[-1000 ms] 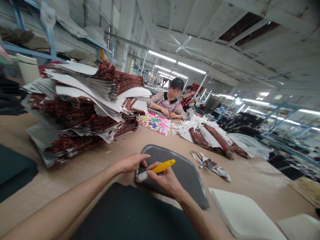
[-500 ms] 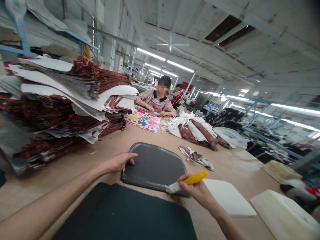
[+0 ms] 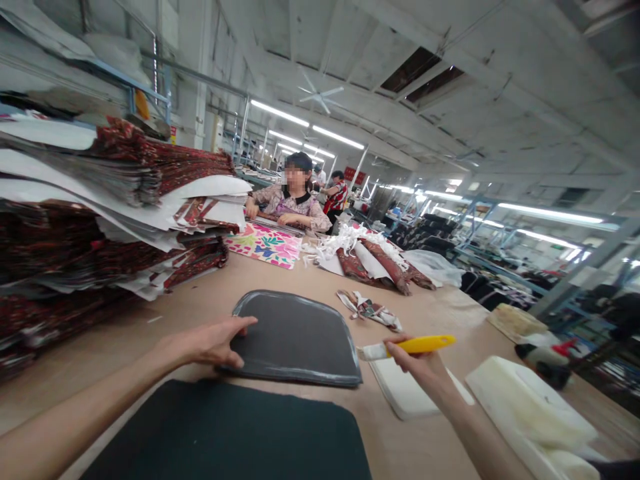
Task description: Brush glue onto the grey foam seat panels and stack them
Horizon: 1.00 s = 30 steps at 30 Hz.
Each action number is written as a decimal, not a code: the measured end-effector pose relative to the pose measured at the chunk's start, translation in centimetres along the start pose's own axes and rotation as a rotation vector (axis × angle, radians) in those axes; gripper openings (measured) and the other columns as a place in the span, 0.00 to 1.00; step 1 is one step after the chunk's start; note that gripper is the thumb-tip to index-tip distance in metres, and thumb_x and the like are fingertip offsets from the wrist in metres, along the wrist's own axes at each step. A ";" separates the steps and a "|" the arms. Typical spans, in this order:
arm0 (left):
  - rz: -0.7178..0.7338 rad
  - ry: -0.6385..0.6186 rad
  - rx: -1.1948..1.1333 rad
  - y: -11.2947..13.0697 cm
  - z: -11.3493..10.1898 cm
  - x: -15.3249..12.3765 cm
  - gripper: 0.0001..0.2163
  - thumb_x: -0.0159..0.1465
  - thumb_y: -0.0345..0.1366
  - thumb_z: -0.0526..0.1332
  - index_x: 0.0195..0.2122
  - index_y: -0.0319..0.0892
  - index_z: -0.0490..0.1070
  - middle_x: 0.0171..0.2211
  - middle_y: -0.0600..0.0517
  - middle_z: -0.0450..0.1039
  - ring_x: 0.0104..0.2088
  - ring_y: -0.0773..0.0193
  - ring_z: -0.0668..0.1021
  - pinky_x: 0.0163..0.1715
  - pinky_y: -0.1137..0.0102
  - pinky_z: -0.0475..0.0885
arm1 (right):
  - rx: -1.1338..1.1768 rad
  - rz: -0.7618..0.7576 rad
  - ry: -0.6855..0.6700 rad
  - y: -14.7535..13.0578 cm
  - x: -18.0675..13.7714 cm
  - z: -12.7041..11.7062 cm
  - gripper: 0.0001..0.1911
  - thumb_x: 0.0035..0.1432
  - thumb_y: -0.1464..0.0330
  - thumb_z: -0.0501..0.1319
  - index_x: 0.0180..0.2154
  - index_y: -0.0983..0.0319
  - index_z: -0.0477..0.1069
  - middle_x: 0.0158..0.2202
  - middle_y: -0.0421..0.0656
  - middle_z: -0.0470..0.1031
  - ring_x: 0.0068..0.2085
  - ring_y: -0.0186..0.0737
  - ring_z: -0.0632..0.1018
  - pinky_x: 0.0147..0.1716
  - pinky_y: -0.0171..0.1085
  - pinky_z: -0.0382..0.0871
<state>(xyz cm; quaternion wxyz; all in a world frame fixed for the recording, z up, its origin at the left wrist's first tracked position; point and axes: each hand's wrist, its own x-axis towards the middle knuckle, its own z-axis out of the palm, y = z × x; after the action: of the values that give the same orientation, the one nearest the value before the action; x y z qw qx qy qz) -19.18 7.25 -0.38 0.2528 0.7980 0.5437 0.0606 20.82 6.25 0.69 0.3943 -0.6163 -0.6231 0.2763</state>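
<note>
1. Position of the panel: the dark grey panel is lying flat on the table, its long axis running roughly left to right. It is sitting to the left of the right hand and just beyond the dark green sheet.
2. Governing relation: the brush is pointing its bristles leftward at the panel's right edge, its handle extending to the right. The bristle tip is lying at or just beside that edge; contact cannot be confirmed.
3. Right hand: the fingers are gripping the brush near the base of its yellow handle, above the cream pad.
4. Left hand: this is the nearer hand, resting at the panel's left end. Thumb and index finger are standing apart, with nothing visibly clasped between them.
5. Panel border: pale streaks are showing along the edges.
6. Change from half a second earlier: the bristles are no longer overlying the near right corner; they are now standing farther along the right edge. The left thumb is now spreading wider from the index finger.
</note>
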 end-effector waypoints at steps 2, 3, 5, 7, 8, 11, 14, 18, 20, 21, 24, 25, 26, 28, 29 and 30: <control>0.004 -0.008 0.047 0.5 0.2 -0.5 0.40 0.45 0.38 0.65 0.60 0.39 0.53 0.54 0.43 0.62 0.55 0.51 0.65 0.54 0.62 0.60 | 0.077 -0.034 -0.011 -0.7 0.2 2.0 0.17 0.46 0.57 0.61 0.32 0.63 0.72 0.18 0.36 0.65 0.21 0.33 0.66 0.21 0.32 0.60; 0.009 -0.013 0.073 0.7 0.3 -0.7 0.42 0.44 0.37 0.66 0.61 0.39 0.51 0.57 0.42 0.59 0.57 0.50 0.61 0.56 0.62 0.58 | 0.110 -0.043 -0.017 -0.9 0.4 3.0 0.16 0.46 0.57 0.61 0.32 0.63 0.72 0.18 0.36 0.65 0.21 0.32 0.66 0.21 0.32 0.60; 0.007 -0.028 0.117 0.8 0.7 -1.0 0.43 0.44 0.35 0.67 0.61 0.40 0.50 0.60 0.41 0.52 0.60 0.50 0.55 0.58 0.61 0.53 | 0.165 -0.059 -0.023 -1.2 0.9 4.6 0.16 0.46 0.56 0.62 0.31 0.63 0.72 0.18 0.36 0.65 0.20 0.32 0.65 0.20 0.32 0.60; 0.003 -0.035 0.142 0.7 0.9 -1.1 0.43 0.44 0.33 0.67 0.61 0.41 0.50 0.61 0.41 0.50 0.61 0.49 0.53 0.58 0.59 0.52 | 0.207 -0.081 -0.022 -1.6 1.7 5.7 0.17 0.45 0.55 0.63 0.30 0.63 0.72 0.17 0.36 0.65 0.20 0.32 0.66 0.20 0.33 0.60; 0.006 -0.034 0.147 0.7 0.8 -1.2 0.42 0.44 0.33 0.67 0.61 0.42 0.51 0.61 0.41 0.51 0.61 0.49 0.54 0.58 0.59 0.53 | 0.221 -0.092 -0.023 -1.9 2.0 6.0 0.17 0.45 0.55 0.63 0.30 0.63 0.72 0.17 0.36 0.65 0.20 0.32 0.66 0.20 0.33 0.61; 0.042 -0.027 0.125 0.5 0.4 -1.4 0.40 0.45 0.32 0.66 0.60 0.42 0.52 0.59 0.43 0.55 0.60 0.51 0.56 0.57 0.61 0.55 | 0.246 -0.103 -0.040 -2.7 2.7 6.7 0.19 0.44 0.53 0.64 0.31 0.63 0.72 0.18 0.36 0.67 0.21 0.34 0.69 0.23 0.34 0.64; 0.069 -0.041 0.091 0.1 -0.1 -1.5 0.37 0.47 0.34 0.65 0.59 0.43 0.53 0.58 0.44 0.56 0.58 0.53 0.59 0.56 0.63 0.57 | 0.272 -0.103 -0.146 -3.3 2.3 7.1 0.26 0.48 0.51 0.60 0.42 0.62 0.70 0.24 0.40 0.73 0.23 0.37 0.73 0.27 0.37 0.68; 0.122 -0.029 0.137 -0.3 -0.3 -1.3 0.30 0.48 0.36 0.64 0.54 0.42 0.60 0.51 0.45 0.64 0.51 0.54 0.68 0.49 0.64 0.65 | 0.240 -0.148 -0.290 -2.9 0.7 7.9 0.30 0.55 0.50 0.52 0.53 0.61 0.61 0.27 0.42 0.75 0.21 0.37 0.75 0.27 0.39 0.70; 0.142 -0.024 0.165 -0.1 -0.2 -1.2 0.26 0.47 0.36 0.65 0.49 0.41 0.63 0.47 0.46 0.66 0.47 0.54 0.70 0.46 0.65 0.67 | 0.211 -0.168 -0.281 -2.1 0.0 8.5 0.26 0.54 0.51 0.54 0.49 0.60 0.66 0.29 0.43 0.75 0.24 0.37 0.76 0.30 0.39 0.71; 0.152 -0.019 0.178 0.0 -0.1 -1.1 0.24 0.47 0.35 0.65 0.47 0.41 0.64 0.45 0.47 0.67 0.47 0.53 0.70 0.46 0.64 0.66 | 0.184 -0.188 -0.270 -1.6 -0.2 8.8 0.24 0.53 0.52 0.55 0.47 0.60 0.68 0.31 0.44 0.75 0.27 0.38 0.77 0.32 0.39 0.71; 0.192 -0.011 0.234 0.5 0.2 -1.1 0.20 0.47 0.30 0.62 0.44 0.41 0.66 0.44 0.47 0.66 0.46 0.53 0.69 0.48 0.63 0.64 | 0.022 -0.293 -0.231 -0.2 -0.4 9.4 0.19 0.52 0.57 0.58 0.44 0.58 0.70 0.38 0.46 0.76 0.38 0.41 0.77 0.39 0.39 0.70; 0.203 -0.011 0.252 0.6 0.3 -1.2 0.20 0.47 0.29 0.61 0.43 0.41 0.66 0.44 0.47 0.66 0.46 0.53 0.69 0.48 0.63 0.64 | -0.034 -0.326 -0.222 0.2 -0.4 9.5 0.18 0.53 0.59 0.58 0.45 0.57 0.70 0.39 0.46 0.76 0.39 0.42 0.77 0.41 0.39 0.70; 0.211 -0.012 0.267 0.7 0.3 -1.2 0.19 0.47 0.28 0.61 0.43 0.41 0.66 0.44 0.46 0.66 0.45 0.53 0.69 0.47 0.63 0.64 | -0.077 -0.349 -0.211 0.5 -0.4 9.5 0.17 0.54 0.60 0.57 0.45 0.57 0.70 0.39 0.46 0.76 0.40 0.42 0.77 0.41 0.40 0.69; 0.220 -0.016 0.288 0.8 0.4 -1.2 0.19 0.48 0.29 0.60 0.42 0.41 0.65 0.43 0.46 0.67 0.44 0.53 0.70 0.45 0.65 0.65 | -0.130 -0.379 -0.181 1.0 -0.4 9.5 0.16 0.55 0.62 0.56 0.45 0.57 0.70 0.39 0.46 0.76 0.41 0.43 0.77 0.42 0.40 0.69; 0.219 -0.018 0.296 0.9 0.4 -1.2 0.19 0.47 0.30 0.60 0.42 0.41 0.65 0.43 0.46 0.67 0.44 0.53 0.71 0.44 0.65 0.65 | -0.151 -0.390 -0.163 1.2 -0.4 9.5 0.15 0.55 0.62 0.56 0.45 0.58 0.70 0.39 0.47 0.76 0.41 0.43 0.77 0.41 0.40 0.69; 0.216 -0.017 0.303 0.9 0.4 -1.2 0.19 0.47 0.31 0.60 0.42 0.41 0.64 0.42 0.45 0.68 0.43 0.52 0.71 0.43 0.65 0.66 | -0.172 -0.399 -0.145 1.4 -0.5 9.4 0.15 0.55 0.63 0.55 0.45 0.58 0.70 0.40 0.47 0.76 0.40 0.43 0.77 0.41 0.40 0.70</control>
<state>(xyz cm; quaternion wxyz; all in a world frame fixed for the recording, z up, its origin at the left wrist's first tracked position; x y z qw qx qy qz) -18.75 5.77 -0.14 0.1266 0.8810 0.4558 -0.0020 13.72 7.25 -5.58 0.3411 -0.4906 -0.7809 0.1822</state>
